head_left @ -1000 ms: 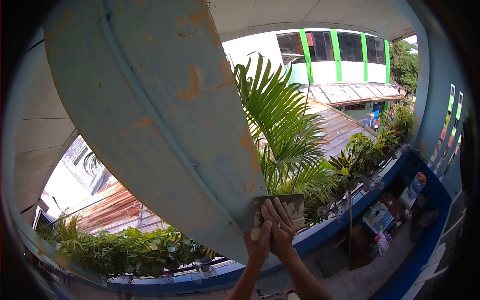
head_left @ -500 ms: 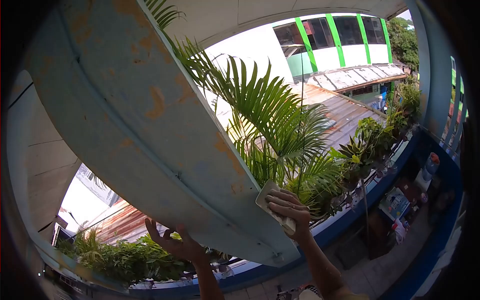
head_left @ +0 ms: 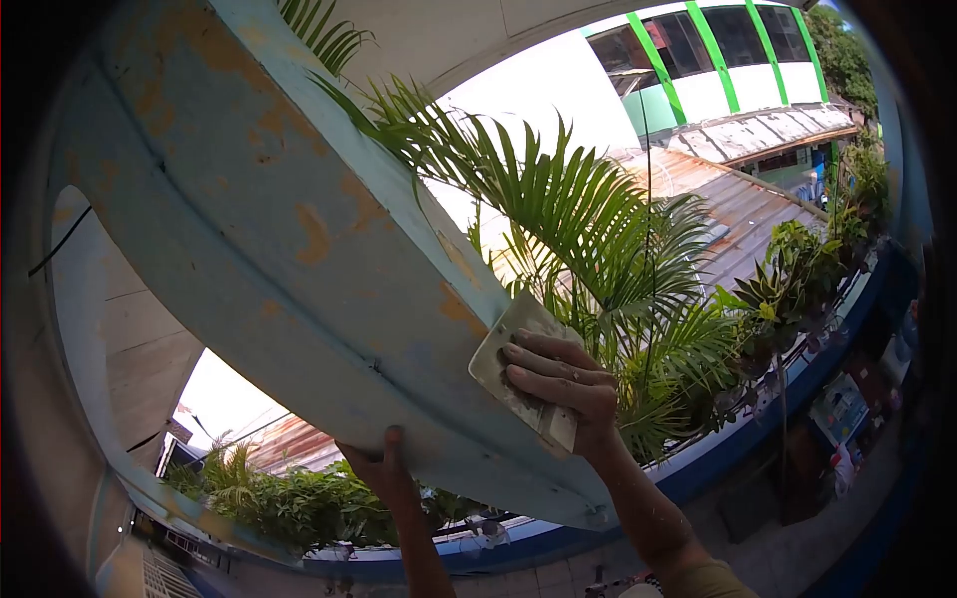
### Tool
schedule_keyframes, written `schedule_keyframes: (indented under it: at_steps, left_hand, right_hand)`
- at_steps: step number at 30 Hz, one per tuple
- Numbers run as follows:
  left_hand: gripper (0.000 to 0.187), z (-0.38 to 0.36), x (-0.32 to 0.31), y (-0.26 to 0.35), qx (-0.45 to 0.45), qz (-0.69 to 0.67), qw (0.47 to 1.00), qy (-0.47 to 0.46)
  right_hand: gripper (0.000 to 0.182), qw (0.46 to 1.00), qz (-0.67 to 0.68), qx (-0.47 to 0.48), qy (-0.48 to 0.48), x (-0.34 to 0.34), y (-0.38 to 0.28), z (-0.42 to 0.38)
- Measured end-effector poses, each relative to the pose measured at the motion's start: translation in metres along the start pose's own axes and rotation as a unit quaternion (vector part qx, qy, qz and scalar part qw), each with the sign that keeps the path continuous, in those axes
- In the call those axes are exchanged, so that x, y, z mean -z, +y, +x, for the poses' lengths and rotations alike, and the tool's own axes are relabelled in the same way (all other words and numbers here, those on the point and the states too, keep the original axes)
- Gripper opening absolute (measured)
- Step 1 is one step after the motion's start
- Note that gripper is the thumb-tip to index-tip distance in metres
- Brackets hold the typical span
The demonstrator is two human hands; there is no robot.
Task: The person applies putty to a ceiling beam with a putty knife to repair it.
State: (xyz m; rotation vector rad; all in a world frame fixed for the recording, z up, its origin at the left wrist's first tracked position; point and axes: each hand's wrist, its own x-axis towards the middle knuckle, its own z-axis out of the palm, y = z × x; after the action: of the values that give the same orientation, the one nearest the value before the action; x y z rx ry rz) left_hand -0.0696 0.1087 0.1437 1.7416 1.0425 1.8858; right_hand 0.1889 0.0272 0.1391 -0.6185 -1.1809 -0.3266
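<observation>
A pale blue-green pillar (head_left: 299, 269) with peeling, orange-brown patches crosses the view diagonally. My right hand (head_left: 563, 384) is closed on a flat, light-coloured block (head_left: 513, 349), its fingers over the block's face. The block lies against the pillar's right edge, near the lower end. My left hand (head_left: 384, 473) is at the pillar's lower left edge, with the thumb on the surface and the other fingers hidden behind the edge. Whether those hidden fingers are spread or bent cannot be seen.
Palm fronds (head_left: 568, 209) hang just right of the pillar. Potted plants (head_left: 788, 279) line a blue-edged railing. Beyond are a rusty metal roof (head_left: 748, 219) and a white and green building (head_left: 703, 90). Various items (head_left: 842, 409) stand on the floor at the lower right.
The block in my right hand has turned flatter over the pillar's edge and looks larger. My left hand, open beside the edge before, has come against the pillar. The view has shifted.
</observation>
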Motion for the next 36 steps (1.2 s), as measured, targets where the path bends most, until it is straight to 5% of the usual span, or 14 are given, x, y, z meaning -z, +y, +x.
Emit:
schedule_keyframes:
  at_steps: [5,12,16,20,24,26,28,30,32,36]
  left_hand:
    - [0.083,-0.001,-0.007,0.000,-0.015,-0.019,1.000,0.019]
    - [0.077,-0.010,0.000,-0.001,0.035,-0.063,0.997,-0.014]
    - [0.066,-0.020,0.013,-0.035,0.042,-0.048,0.998,-0.021]
    - [0.059,-0.044,0.023,-0.051,0.092,0.049,0.991,-0.085]
    - [0.053,-0.079,0.034,-0.107,0.099,0.053,0.988,-0.110]
    - [0.049,-0.089,0.044,-0.119,0.189,0.070,0.954,-0.221]
    - [0.047,-0.089,0.043,-0.107,0.227,0.074,0.942,-0.236]
    - [0.052,-0.082,0.032,-0.083,0.152,0.022,0.980,-0.130]
    - [0.063,-0.062,0.018,-0.051,0.112,-0.058,0.989,-0.079]
    - [0.106,-0.005,-0.003,0.011,-0.115,0.023,0.993,0.012]
  right_hand:
    - [0.038,0.997,-0.075,-0.011,-0.010,0.014,-0.008,-0.048]
    - [0.038,0.991,-0.113,0.069,0.011,-0.012,-0.016,0.025]
    - [0.036,0.983,-0.176,0.056,0.000,0.000,-0.008,-0.044]
    - [0.033,0.960,-0.271,-0.053,-0.050,0.034,-0.021,-0.129]
    - [0.029,0.947,-0.230,-0.153,-0.163,0.081,-0.055,-0.161]
    - [0.021,0.916,-0.182,-0.356,-0.027,0.089,-0.079,-0.157]
    - [0.021,0.895,-0.161,-0.415,-0.003,0.094,-0.091,-0.139]
    - [0.028,0.888,-0.101,-0.442,0.081,0.085,-0.095,-0.104]
    - [0.031,0.890,-0.147,-0.429,0.042,0.078,-0.090,-0.075]
    - [0.033,0.921,-0.146,-0.361,-0.001,0.038,-0.080,-0.014]
